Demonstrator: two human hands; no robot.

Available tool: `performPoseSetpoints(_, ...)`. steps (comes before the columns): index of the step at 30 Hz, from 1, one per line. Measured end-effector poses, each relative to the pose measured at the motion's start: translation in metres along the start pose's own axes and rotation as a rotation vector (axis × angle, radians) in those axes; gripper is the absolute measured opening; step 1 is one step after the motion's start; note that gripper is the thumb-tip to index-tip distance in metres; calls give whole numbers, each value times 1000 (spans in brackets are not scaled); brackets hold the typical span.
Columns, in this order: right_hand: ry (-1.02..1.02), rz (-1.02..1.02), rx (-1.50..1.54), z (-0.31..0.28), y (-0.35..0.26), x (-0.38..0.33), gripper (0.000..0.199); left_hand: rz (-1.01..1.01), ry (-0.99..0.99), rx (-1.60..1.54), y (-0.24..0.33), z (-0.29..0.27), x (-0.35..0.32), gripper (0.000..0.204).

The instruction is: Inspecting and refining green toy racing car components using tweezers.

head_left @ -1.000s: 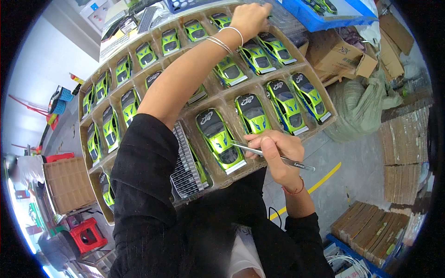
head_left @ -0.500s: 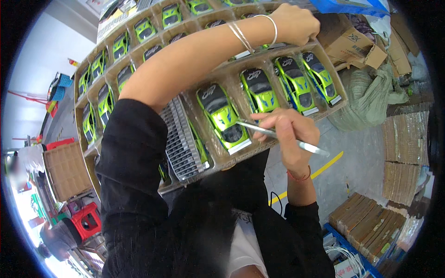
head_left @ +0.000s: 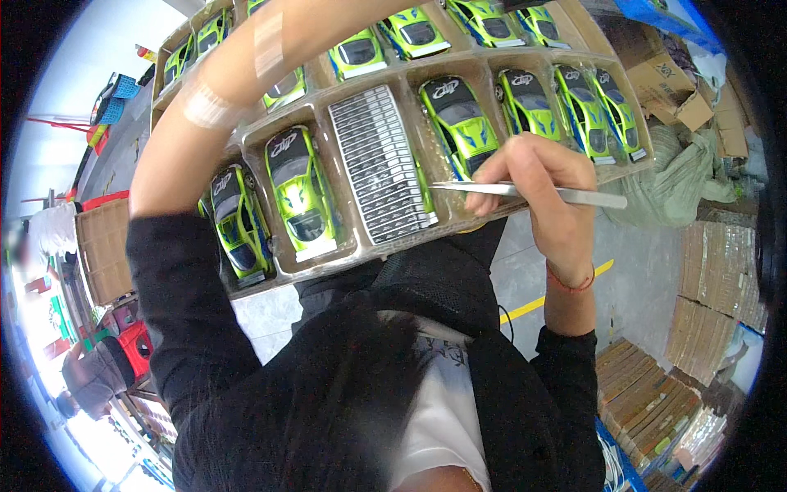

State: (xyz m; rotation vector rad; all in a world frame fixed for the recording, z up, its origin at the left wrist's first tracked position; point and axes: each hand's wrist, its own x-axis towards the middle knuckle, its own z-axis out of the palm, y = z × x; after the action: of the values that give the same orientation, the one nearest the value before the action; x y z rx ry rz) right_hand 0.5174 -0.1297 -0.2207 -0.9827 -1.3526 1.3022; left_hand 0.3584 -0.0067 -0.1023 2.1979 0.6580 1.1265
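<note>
My right hand [head_left: 559, 168] is closed round silver tweezers [head_left: 592, 198], their tips pointing left. The tips are just right of a sheet of black-and-white strips [head_left: 381, 164]; whether they pinch anything is too small to tell. This sheet lies in a compartment of a brown tray [head_left: 361, 252], over a car whose green edge shows. Bright green toy cars with black roofs, such as one left of the sheet [head_left: 302, 193] and one right of it [head_left: 459, 123], fill the neighbouring compartments. My left forearm [head_left: 221, 107] reaches across the tray and leaves by the top edge, its hand out of view.
Another row of cars [head_left: 414, 33] lies behind the front one. To the right are an open carton [head_left: 668, 86], a pale green sack [head_left: 680, 184] and stacks of flat cardboard [head_left: 717, 262]. A red stool [head_left: 135, 348] stands at the left.
In the view, the front row and sheet have shifted right and up. The tweezer tips have gone from a car's front to beside the sheet. My left hand has passed out at the top.
</note>
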Motion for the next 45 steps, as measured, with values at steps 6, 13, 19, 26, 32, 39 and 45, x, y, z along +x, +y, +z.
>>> performPoseSetpoints(6, -5, 95, -127, 43, 10, 7, 35, 311, 149, 212, 6, -37, -121, 34)
performPoseSetpoints(13, -37, 44, -175, 68, 22, 4, 36, 115, 156, 175, 2, -57, -173, 37)
performPoseSetpoints(19, -56, 9, -249, 74, 21, 5, 37, 1, 139, 120, 20, -52, -195, 40)
performPoseSetpoints(26, -87, -200, 76, 73, -3, -7, 38, -96, 131, 67, 30, -58, -202, 45)
performPoseSetpoints(32, -24, 1, -171, 76, -1, -4, 37, -72, 86, 141, 33, -60, -204, 48)
performPoseSetpoints(39, -54, 33, -209, 77, 17, -4, 38, -97, 92, 133, 29, -57, -213, 48)
performPoseSetpoints(45, -51, 1, -242, 81, 17, -3, 38, -93, 93, 129, 28, -58, -212, 47)
